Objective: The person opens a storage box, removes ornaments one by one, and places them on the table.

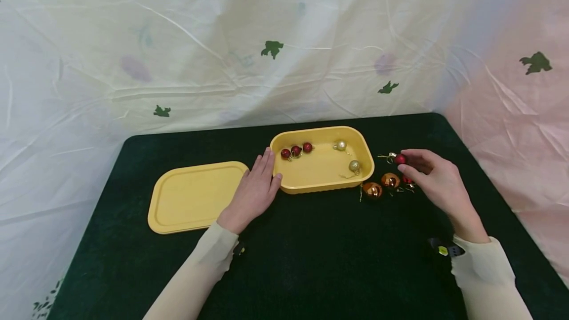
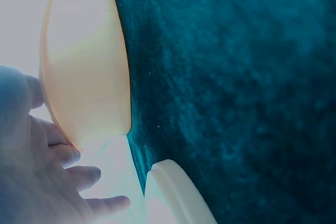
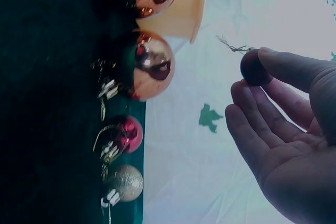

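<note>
Right fingers (image 1: 418,153) pinching a red bauble (image 1: 400,159), left fingers (image 1: 264,163) — straight — against a yellow box (image 1: 315,174)

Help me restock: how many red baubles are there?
5: three red baubles in the box, one red bauble pinched in the right hand, another beside the orange baubles on the table. Others may be hidden behind that hand.

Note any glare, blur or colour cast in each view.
Head: fairly clear, small highlights on the orange balls. Left wrist: box washed out, tablecloth bluish and soft, left hand blue-tinted. Right wrist: backdrop overexposed; right hand and red ball in shade.
</note>
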{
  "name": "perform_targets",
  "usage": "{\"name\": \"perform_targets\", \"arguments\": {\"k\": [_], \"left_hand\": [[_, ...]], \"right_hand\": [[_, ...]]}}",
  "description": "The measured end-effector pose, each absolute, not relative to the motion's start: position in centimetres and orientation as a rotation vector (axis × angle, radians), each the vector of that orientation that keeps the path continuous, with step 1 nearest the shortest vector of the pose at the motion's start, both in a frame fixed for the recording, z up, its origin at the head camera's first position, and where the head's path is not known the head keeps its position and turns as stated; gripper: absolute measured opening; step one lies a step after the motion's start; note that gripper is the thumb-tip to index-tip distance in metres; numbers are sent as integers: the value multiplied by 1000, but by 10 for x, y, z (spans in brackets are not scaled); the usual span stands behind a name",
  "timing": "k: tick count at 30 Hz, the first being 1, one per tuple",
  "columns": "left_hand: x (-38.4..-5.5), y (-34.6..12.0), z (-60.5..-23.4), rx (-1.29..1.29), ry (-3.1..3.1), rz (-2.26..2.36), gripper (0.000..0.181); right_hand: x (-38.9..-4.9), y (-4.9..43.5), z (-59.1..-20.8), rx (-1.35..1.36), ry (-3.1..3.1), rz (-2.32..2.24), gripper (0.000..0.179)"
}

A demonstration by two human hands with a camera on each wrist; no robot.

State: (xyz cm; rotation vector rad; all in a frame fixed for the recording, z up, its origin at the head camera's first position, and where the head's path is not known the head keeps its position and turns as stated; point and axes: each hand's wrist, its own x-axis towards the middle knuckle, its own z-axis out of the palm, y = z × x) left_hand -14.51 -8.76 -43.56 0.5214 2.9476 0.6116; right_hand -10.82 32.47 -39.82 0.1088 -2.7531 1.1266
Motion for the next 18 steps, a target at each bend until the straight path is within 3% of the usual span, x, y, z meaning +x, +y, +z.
{"name": "perform_targets", "arguments": {"k": [18], "left_hand": [[-144, -88, -434, 527, 2942, 615, 68]], "right_hand": [[-91, 363, -407, -72, -2810, 1067, 48]]}}
